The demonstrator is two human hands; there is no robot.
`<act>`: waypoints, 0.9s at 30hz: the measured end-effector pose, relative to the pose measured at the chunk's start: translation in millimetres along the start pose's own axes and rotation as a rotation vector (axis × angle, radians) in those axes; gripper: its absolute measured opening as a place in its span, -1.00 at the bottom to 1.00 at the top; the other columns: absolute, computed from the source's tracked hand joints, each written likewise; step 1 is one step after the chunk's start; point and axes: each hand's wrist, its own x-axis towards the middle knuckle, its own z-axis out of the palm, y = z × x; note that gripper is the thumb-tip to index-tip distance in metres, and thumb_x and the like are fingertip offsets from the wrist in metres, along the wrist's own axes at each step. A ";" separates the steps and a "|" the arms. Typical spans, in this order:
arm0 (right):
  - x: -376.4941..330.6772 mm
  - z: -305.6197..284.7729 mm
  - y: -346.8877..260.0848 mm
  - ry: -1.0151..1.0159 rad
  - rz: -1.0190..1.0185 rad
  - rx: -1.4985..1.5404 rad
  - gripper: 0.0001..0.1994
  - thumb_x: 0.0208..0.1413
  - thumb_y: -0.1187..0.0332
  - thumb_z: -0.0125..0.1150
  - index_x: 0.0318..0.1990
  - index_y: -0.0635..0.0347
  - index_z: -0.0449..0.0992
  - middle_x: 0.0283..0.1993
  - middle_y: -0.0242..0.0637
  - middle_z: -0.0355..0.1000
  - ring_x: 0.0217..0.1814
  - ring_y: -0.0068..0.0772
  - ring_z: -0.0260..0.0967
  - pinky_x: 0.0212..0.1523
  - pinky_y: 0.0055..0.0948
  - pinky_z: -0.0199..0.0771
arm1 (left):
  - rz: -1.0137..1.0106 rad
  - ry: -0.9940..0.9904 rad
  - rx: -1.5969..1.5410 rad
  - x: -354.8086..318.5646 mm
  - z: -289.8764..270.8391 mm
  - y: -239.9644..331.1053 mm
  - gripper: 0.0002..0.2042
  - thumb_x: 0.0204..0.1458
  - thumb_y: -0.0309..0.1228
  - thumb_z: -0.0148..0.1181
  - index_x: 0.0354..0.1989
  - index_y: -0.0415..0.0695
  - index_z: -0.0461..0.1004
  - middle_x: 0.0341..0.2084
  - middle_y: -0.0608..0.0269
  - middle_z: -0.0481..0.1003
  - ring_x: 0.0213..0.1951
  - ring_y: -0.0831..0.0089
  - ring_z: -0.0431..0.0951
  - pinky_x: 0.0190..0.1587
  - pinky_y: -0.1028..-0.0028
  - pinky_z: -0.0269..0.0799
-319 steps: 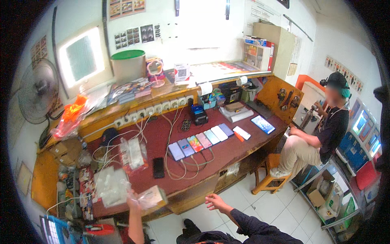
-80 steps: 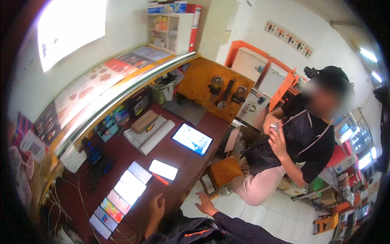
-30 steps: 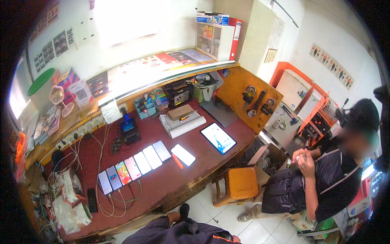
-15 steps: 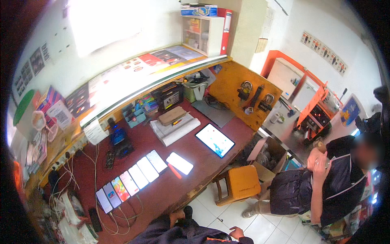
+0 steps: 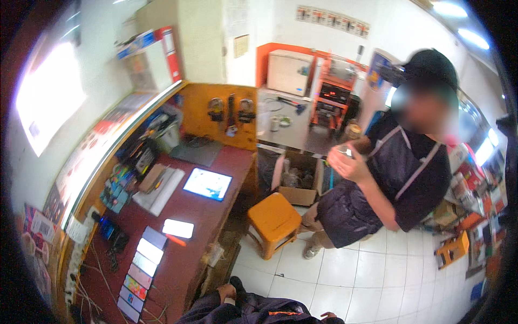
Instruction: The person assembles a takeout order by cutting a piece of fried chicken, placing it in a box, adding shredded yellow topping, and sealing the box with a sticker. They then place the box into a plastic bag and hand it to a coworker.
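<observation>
At the lower edge only part of my right hand [image 5: 328,315] shows, beside my dark clothes. Its fingers look loosely stretched out, with nothing seen in them. My left hand is out of view. To the left stands the desk with a dark red top [image 5: 213,218]. A row of several lit phones [image 5: 143,264] lies on it, some with cables. Apart from the row lie a white-screened phone [image 5: 178,228], a red-orange strip [image 5: 176,241] and a lit tablet [image 5: 208,184]. Neither hand touches any of these.
A person [image 5: 402,167] in a cap and dark apron stands to the right, hands together around something small. Between us and the desk's far end are an orange stool [image 5: 274,211] and an open cardboard box [image 5: 298,195]. White tiles [image 5: 334,275] cover the floor.
My view has swung to the right, so the desk now sits further left and the other person shows more fully. My right hand has slipped lower, mostly out of the picture.
</observation>
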 end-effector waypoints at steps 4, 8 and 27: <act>-43.6 -35.5 55.6 0.283 0.106 -0.195 -0.69 -0.04 0.26 0.46 -0.12 0.06 0.61 -0.34 -0.19 0.61 -0.34 -0.32 0.58 -0.36 -0.24 0.58 | 0.123 -0.051 0.127 51.7 -7.0 71.7 -0.81 -0.11 -0.29 0.14 -0.36 -0.05 0.61 -0.48 0.06 0.57 -0.43 0.13 0.56 -0.30 0.20 0.44; -79.8 -59.9 72.9 0.344 0.104 -0.112 -0.69 -0.01 0.28 0.42 -0.09 0.10 0.58 -0.34 -0.20 0.60 -0.36 -0.32 0.58 -0.41 -0.26 0.57 | 0.209 -0.112 0.209 106.7 -0.5 158.0 -0.80 -0.13 -0.29 0.14 -0.37 -0.04 0.62 -0.48 0.06 0.57 -0.42 0.14 0.57 -0.28 0.21 0.45; -56.9 -477.7 -109.1 0.825 -0.489 0.070 -0.67 0.01 0.31 0.37 -0.03 0.10 0.55 -0.41 -0.26 0.57 -0.45 -0.48 0.53 -0.43 -0.44 0.51 | -0.208 -0.209 0.051 294.8 -21.2 457.7 -0.65 0.07 -0.08 0.22 -0.28 -0.17 0.62 -0.38 -0.02 0.60 -0.32 0.26 0.63 -0.22 0.25 0.48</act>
